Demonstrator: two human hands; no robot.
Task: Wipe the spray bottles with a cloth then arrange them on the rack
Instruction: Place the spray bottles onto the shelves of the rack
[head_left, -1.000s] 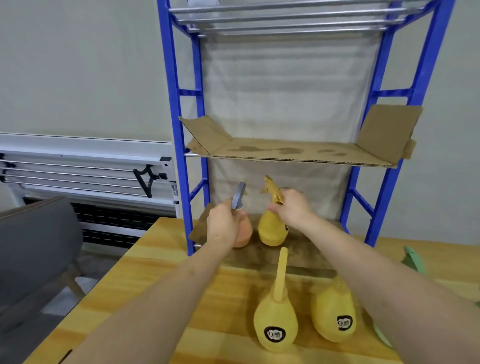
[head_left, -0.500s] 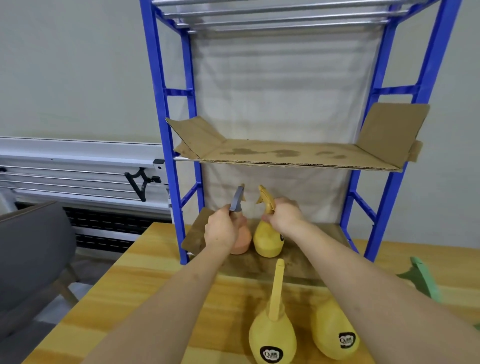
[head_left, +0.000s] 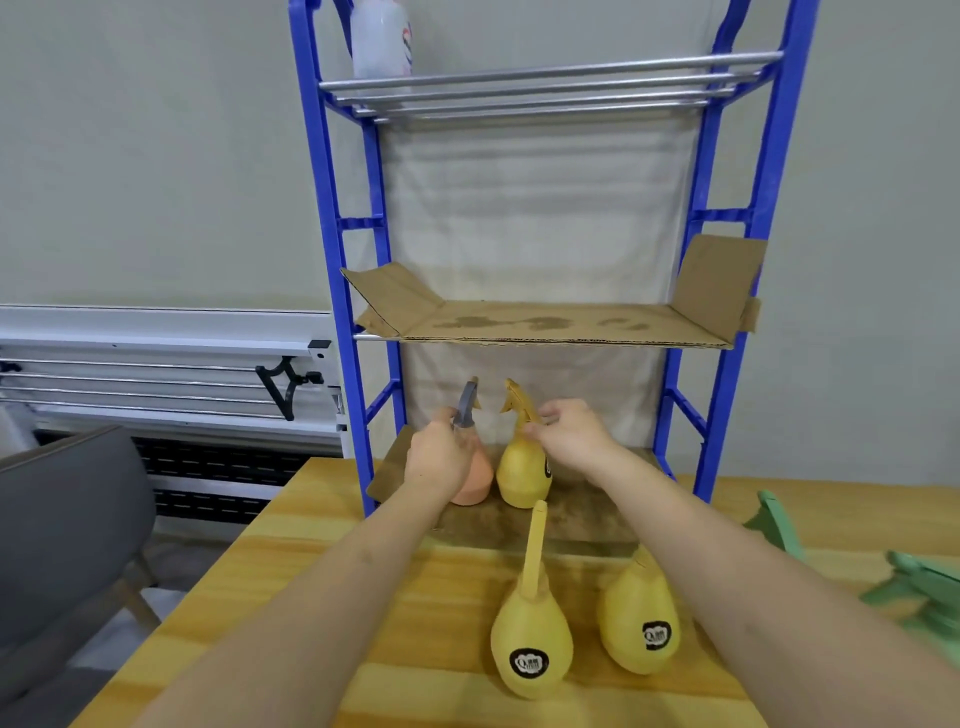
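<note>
Two bottles stand upright and touching on the bottom shelf of the blue rack (head_left: 358, 415), directly ahead of both hands, long axes vertical. Left hand (head_left: 436, 457) is wrapped round the neck of the orange bottle (head_left: 475, 480), below its grey trigger head. Right hand (head_left: 569, 434) pinches the sprayer head of the yellow bottle (head_left: 522, 475), nozzle pointing left. Each hand is nearest its own bottle. Both bodies are pear-shaped, matte, wide-based; the yellow one carries a dark round label. Two further yellow bottles (head_left: 530, 642) wait on the wooden table (head_left: 322, 519), near the forearms. No cloth can be identified.
</note>
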